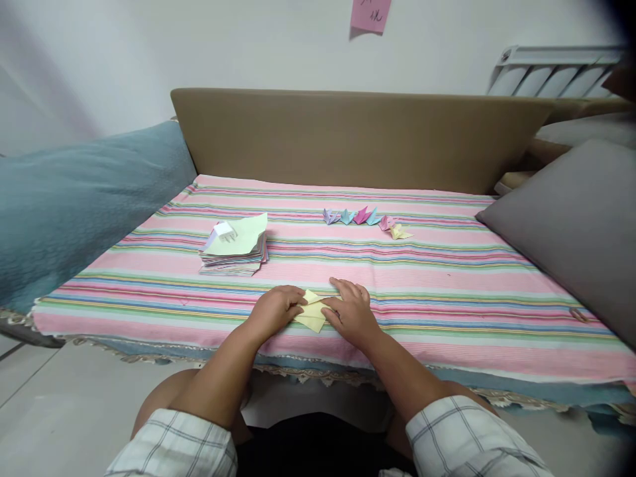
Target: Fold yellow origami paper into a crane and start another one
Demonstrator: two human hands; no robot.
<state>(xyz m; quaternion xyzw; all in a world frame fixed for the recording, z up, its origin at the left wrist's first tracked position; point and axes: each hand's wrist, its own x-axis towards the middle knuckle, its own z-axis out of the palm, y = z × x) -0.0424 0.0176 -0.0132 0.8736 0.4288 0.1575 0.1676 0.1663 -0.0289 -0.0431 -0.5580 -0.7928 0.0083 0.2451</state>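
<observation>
A small piece of pale yellow origami paper (313, 313), partly folded with creases and a pointed lower corner, lies on the striped cloth between my hands. My left hand (275, 311) grips its left edge, thumb and fingers curled together at the paper. On the other side, my right hand (354, 314) has its thumb and a bent finger pressed on the right part, while its other fingers reach out over the cloth. The paper's outer ends are hidden under my fingers.
A stack of coloured paper sheets (233, 257) stands at left, topped by a white plug adapter (225, 230). Several folded paper figures (362, 215) line up farther back. A brown backrest (348, 139) closes off the rear; a grey cushion (571, 232) leans at right.
</observation>
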